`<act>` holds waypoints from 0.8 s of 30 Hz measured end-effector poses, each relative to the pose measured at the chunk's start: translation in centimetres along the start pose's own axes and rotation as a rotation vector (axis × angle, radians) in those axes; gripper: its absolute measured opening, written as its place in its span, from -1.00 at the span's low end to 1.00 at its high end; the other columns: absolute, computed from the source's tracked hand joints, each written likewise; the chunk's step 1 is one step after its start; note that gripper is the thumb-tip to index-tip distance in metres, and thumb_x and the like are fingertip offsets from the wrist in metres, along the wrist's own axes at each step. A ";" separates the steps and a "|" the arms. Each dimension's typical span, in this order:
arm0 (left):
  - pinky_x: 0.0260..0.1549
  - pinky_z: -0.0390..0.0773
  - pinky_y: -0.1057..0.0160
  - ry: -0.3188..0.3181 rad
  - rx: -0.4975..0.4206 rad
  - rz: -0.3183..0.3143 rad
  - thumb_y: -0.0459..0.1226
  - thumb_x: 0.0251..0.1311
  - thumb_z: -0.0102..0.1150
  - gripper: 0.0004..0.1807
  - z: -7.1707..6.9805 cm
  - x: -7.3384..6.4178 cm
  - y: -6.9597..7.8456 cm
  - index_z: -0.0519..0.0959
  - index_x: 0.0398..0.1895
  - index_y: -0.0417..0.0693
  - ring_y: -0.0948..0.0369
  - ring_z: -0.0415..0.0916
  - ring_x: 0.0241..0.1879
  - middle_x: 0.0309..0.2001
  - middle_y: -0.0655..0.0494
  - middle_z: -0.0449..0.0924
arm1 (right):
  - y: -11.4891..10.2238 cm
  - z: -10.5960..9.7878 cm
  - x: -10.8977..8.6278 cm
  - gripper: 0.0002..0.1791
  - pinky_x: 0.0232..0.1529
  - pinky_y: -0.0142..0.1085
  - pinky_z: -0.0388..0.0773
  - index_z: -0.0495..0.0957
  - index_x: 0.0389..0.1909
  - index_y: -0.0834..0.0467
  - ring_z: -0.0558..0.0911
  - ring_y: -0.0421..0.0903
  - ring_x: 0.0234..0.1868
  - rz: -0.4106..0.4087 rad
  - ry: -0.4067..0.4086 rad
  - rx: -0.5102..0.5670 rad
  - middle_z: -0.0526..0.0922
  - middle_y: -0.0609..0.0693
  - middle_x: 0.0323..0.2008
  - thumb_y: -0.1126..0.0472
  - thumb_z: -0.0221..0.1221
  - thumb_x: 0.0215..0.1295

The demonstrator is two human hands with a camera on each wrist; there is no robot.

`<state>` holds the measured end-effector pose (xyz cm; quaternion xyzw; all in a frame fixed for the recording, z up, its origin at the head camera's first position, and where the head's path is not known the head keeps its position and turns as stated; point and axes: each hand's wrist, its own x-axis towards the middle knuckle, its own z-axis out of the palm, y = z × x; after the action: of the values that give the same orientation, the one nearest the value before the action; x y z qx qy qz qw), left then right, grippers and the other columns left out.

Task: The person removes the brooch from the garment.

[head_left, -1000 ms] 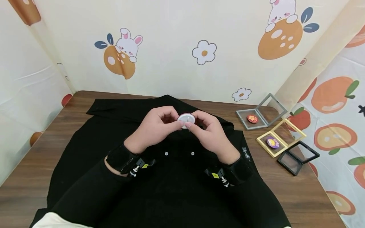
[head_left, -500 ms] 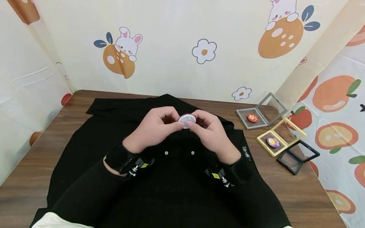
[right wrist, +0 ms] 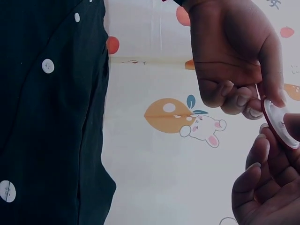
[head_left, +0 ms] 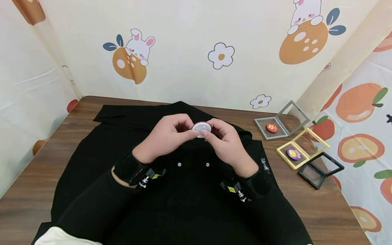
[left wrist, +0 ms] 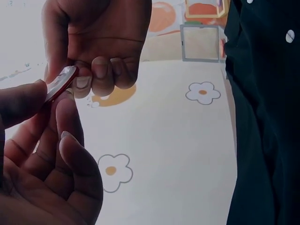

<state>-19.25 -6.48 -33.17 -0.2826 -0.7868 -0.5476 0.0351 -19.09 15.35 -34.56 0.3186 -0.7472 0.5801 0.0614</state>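
Note:
A round button badge (head_left: pixel 201 128) is held between both hands above the black shirt (head_left: pixel 190 197), its whitish back turned up toward the head camera. A thin pin shows on that back, and the rim is red in the left wrist view. My left hand (head_left: pixel 173 134) pinches the badge's left edge between thumb and fingers. On its other side, my right hand (head_left: pixel 226 144) pinches it too, thumb on the back. The badge's front is hidden. The shirt lies spread flat on the wooden table, with white buttons (head_left: pixel 179 164) below the hands.
At the right stand three open display boxes: a grey one (head_left: pixel 267 136) with a red badge (head_left: pixel 271 127), a yellow one (head_left: pixel 294 166) with a purple badge (head_left: pixel 293 153), and a black one (head_left: pixel 317 188). A printed cloth backdrop (head_left: pixel 183 61) rises behind the table (head_left: pixel 27 170).
Both hands keep their grip on the badge and hardly move. The badge's back tilts slightly. The head view shifts a little.

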 end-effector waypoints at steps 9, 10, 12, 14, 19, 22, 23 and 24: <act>-0.45 0.48 0.18 0.038 0.046 0.020 -0.27 0.35 0.35 -0.96 -0.2 -0.2 0.4 0.66 -0.27 0.01 0.16 0.45 -0.44 -0.37 0.15 0.58 | 0.0 0.0 -0.2 -0.91 -0.33 -0.27 0.50 0.61 -0.14 0.29 0.52 -0.03 -0.37 0.019 -0.005 -0.017 0.56 0.05 -0.36 0.39 0.14 0.49; -0.45 0.48 0.18 0.042 0.059 0.029 -0.28 0.35 0.35 -0.95 -0.2 -0.2 0.4 0.66 -0.29 0.01 0.17 0.44 -0.44 -0.38 0.16 0.58 | 0.0 -0.1 -0.2 -0.91 -0.33 -0.27 0.50 0.61 -0.13 0.28 0.53 -0.03 -0.37 0.022 -0.017 -0.020 0.57 0.05 -0.35 0.38 0.14 0.50; -0.45 0.49 0.20 0.045 0.086 0.047 -0.29 0.34 0.35 -0.94 -0.2 -0.3 0.6 0.67 -0.32 0.02 0.19 0.45 -0.45 -0.39 0.18 0.58 | 0.0 -0.2 -0.2 -0.88 -0.30 -0.27 0.51 0.61 -0.10 0.27 0.54 -0.02 -0.35 0.022 -0.062 -0.029 0.58 0.09 -0.31 0.36 0.11 0.53; -0.46 0.49 0.21 0.043 0.105 0.063 -0.32 0.32 0.36 -0.92 -0.3 -0.3 0.8 0.67 -0.34 0.03 0.21 0.45 -0.46 -0.40 0.20 0.58 | 0.0 -0.5 -0.2 -0.84 -0.24 -0.24 0.57 0.62 -0.07 0.28 0.56 0.00 -0.30 0.018 -0.117 -0.029 0.60 0.11 -0.27 0.33 0.07 0.57; -0.47 0.53 0.18 0.020 0.135 0.100 -0.36 0.29 0.37 -0.89 -0.1 -0.5 1.4 0.67 -0.36 0.02 0.24 0.47 -0.46 -0.40 0.23 0.59 | -0.2 -1.1 -0.3 -0.60 -0.10 -0.12 0.61 0.62 -0.03 0.35 0.61 0.04 -0.19 0.010 -0.215 0.011 0.66 0.11 -0.20 0.18 -0.14 0.69; -0.45 0.55 0.18 0.013 0.146 0.129 -0.37 0.27 0.38 -0.88 -0.1 -0.7 1.7 0.68 -0.38 0.02 0.27 0.48 -0.45 -0.39 0.25 0.59 | -0.5 -1.5 -0.4 -0.48 -0.11 -0.11 0.58 0.62 -0.04 0.36 0.61 0.05 -0.17 0.015 -0.256 0.028 0.67 0.11 -0.19 0.10 -0.26 0.72; -0.44 0.56 0.18 0.012 0.146 0.141 -0.38 0.26 0.39 -0.88 -0.1 -0.7 1.8 0.68 -0.38 0.02 0.28 0.48 -0.44 -0.39 0.25 0.59 | -0.6 -1.6 -0.4 -0.45 -0.11 -0.12 0.57 0.62 -0.04 0.36 0.61 0.05 -0.17 0.021 -0.271 0.029 0.68 0.11 -0.19 0.09 -0.28 0.73; -0.43 0.56 0.19 0.008 0.146 0.153 -0.38 0.26 0.39 -0.88 -0.1 -0.8 2.0 0.68 -0.38 0.02 0.29 0.49 -0.43 -0.38 0.26 0.59 | -0.7 -1.8 -0.4 -0.44 -0.11 -0.14 0.57 0.62 -0.03 0.35 0.61 0.05 -0.16 0.027 -0.285 0.027 0.68 0.11 -0.19 0.08 -0.29 0.73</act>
<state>-17.67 -6.42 -31.78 -0.3363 -0.8006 -0.4856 0.1007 -18.92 17.01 -33.61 0.3883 -0.7447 0.5398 -0.0575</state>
